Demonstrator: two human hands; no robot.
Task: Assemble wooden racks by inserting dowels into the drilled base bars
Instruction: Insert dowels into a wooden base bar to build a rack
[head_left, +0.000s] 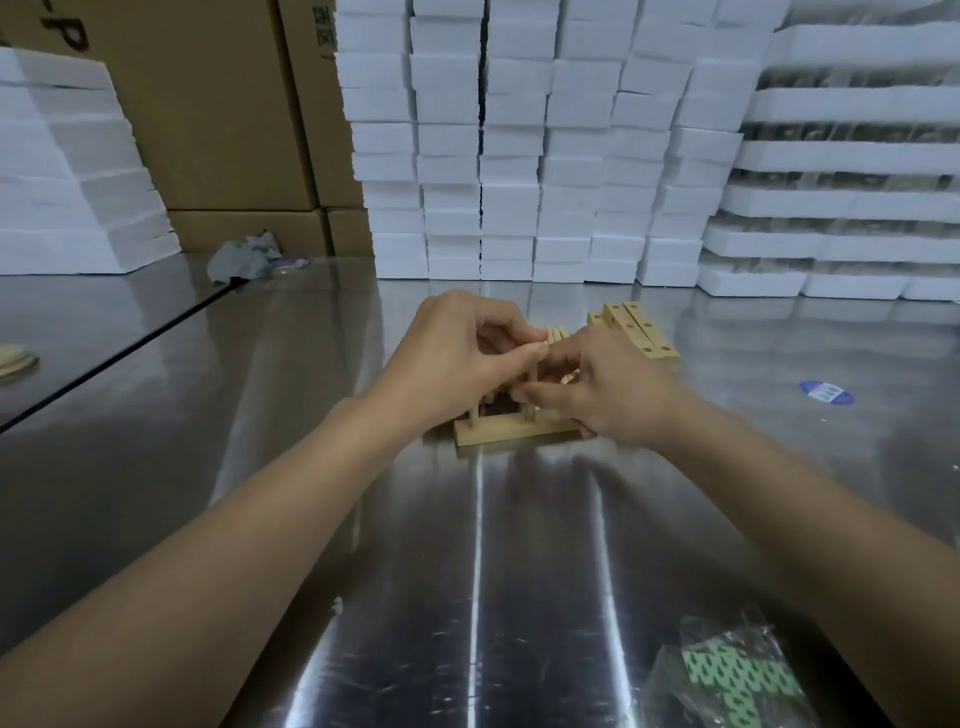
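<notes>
Seemingly left hand (453, 354), right hand (609, 391) pinch dowel (533, 373).

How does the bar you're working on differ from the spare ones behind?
The worked bar has dowels standing in it; the spare bars show empty holes. The worked bar lies crosswise with the left hand and right hand at it; the spare bars lie side by side farther back. Both are pale wood.

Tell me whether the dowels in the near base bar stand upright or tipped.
Upright: two dowels rise vertically from the base bar, left hand pinching one's top.
</notes>
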